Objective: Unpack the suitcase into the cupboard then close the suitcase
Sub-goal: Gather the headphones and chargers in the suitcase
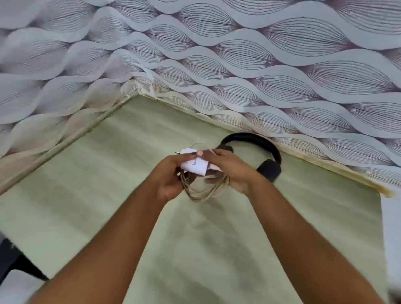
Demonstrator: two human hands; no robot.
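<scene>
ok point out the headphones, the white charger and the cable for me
headphones [259, 138]: head view, on the black headband arc.
white charger [195, 167]: head view, on its printed white face between the hands.
cable [203, 196]: head view, on the beige loops hanging below the hands.

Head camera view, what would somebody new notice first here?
Two hands meet mid-frame: the left hand and right hand together hold a white charger with its coiled beige cable. Just behind them, black headphones lie on the pale green surface, close to the leaf-patterned wallpaper.
</scene>
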